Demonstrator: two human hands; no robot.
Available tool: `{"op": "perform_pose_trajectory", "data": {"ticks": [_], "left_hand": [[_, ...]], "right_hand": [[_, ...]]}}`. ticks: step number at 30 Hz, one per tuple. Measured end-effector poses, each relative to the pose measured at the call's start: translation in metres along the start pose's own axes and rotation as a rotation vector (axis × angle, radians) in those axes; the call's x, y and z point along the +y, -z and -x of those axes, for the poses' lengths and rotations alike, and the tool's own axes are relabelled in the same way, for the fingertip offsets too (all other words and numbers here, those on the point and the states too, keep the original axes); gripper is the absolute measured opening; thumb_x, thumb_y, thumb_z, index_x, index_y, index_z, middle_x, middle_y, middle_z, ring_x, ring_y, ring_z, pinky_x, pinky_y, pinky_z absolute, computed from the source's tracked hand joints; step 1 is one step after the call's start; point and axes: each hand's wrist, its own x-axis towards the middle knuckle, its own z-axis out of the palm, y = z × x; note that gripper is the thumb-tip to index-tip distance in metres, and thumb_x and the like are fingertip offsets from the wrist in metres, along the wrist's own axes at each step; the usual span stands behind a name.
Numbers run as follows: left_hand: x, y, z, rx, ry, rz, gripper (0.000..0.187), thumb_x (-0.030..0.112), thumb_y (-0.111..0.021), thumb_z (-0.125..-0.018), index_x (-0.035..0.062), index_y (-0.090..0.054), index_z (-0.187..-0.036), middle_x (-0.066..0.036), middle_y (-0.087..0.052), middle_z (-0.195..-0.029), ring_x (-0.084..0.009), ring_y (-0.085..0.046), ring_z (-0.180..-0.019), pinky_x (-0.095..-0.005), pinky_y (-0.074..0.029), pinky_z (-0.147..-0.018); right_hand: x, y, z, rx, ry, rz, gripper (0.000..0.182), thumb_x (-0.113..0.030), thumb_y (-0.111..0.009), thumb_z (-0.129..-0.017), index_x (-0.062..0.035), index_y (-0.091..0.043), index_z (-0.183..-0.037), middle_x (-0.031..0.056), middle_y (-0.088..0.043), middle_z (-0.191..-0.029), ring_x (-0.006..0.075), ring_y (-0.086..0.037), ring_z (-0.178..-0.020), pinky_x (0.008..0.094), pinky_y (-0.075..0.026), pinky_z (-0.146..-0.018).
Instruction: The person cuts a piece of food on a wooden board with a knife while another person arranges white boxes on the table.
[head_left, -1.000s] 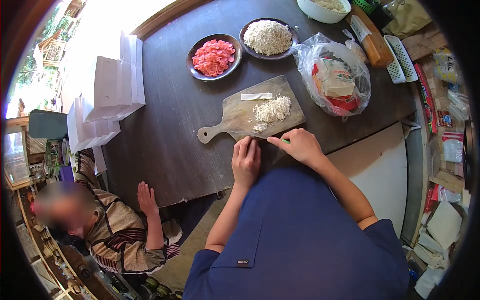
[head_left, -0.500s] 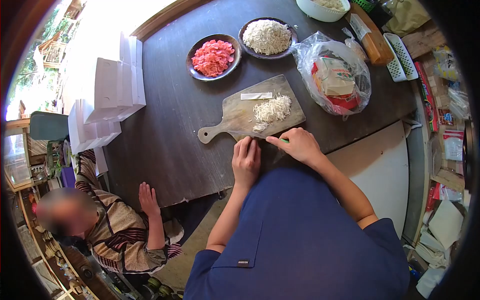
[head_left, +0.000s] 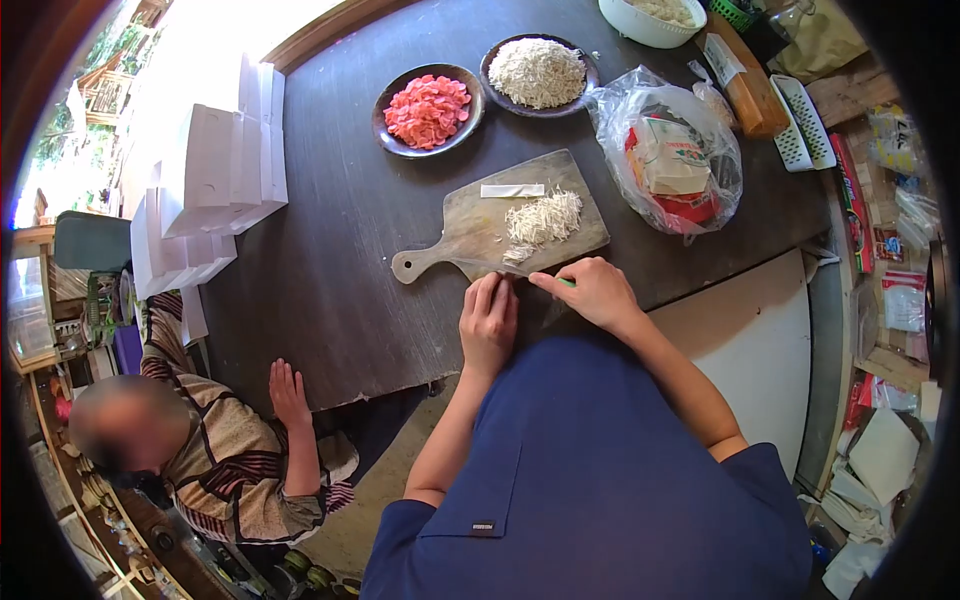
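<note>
Nearest now: L hand bunched narrow by the board's near edge, can't tell if it's gripping anything. R hand closed on the green-handled knife, blade apparently running L, v. close to those fingers; best tuck fingertips, use short, light strokes. Just beyond, on the cutting board, pale shreds sit loose w/ a white strip behind, so keep elbows low, pile undisturbed. Farther, pink slices in a dish on the surface.
</note>
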Motion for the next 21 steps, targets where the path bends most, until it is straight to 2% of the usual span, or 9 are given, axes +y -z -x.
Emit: {"op": "perform_pose_trajectory", "data": {"ticks": [9,15,18,21], "left_hand": [[0.001,-0.001,0.001,-0.018,-0.01,-0.006,0.027,0.001,-0.077,-0.091,-0.0051,-0.075,-0.118,-0.014,-0.07,-0.124,-0.0336,-0.07,-0.114,-0.0433,-0.059,-0.098],[0.001,-0.001,0.001,-0.009,-0.008,-0.002,0.029,-0.001,-0.077,-0.09,-0.0043,-0.075,-0.119,-0.013,-0.07,-0.124,-0.0344,-0.069,-0.114,-0.0437,-0.059,-0.098],[0.0,-0.004,0.002,-0.001,0.001,0.01,0.03,-0.003,-0.078,-0.09,-0.0015,-0.076,-0.12,-0.013,-0.07,-0.124,-0.0348,-0.069,-0.113,-0.0439,-0.059,-0.096],[-0.001,-0.007,-0.002,0.025,0.011,0.022,0.031,-0.003,-0.078,-0.091,0.0,-0.077,-0.122,-0.012,-0.07,-0.123,-0.0344,-0.069,-0.112,-0.0438,-0.059,-0.095]], "right_hand": [[0.01,0.0,0.005,0.0,-0.014,0.084,0.077,-0.072,-0.069,-0.096,-0.0011,-0.072,-0.067,0.0253,-0.072,-0.074,0.0464,-0.074,-0.079,0.0538,-0.058,-0.074],[-0.007,-0.007,-0.005,0.045,0.027,0.055,0.074,-0.072,-0.068,-0.097,-0.0031,-0.076,-0.071,0.0247,-0.076,-0.08,0.0452,-0.076,-0.083,0.0516,-0.06,-0.079],[-0.004,-0.001,-0.009,-0.021,0.007,0.057,0.072,-0.072,-0.068,-0.097,-0.0043,-0.081,-0.075,0.0235,-0.077,-0.082,0.0422,-0.078,-0.083,0.0491,-0.061,-0.081],[0.004,0.006,-0.013,-0.073,-0.021,-0.081,0.072,-0.072,-0.067,-0.097,-0.0043,-0.083,-0.078,0.0218,-0.077,-0.079,0.0388,-0.079,-0.082,0.0468,-0.061,-0.083]]}}
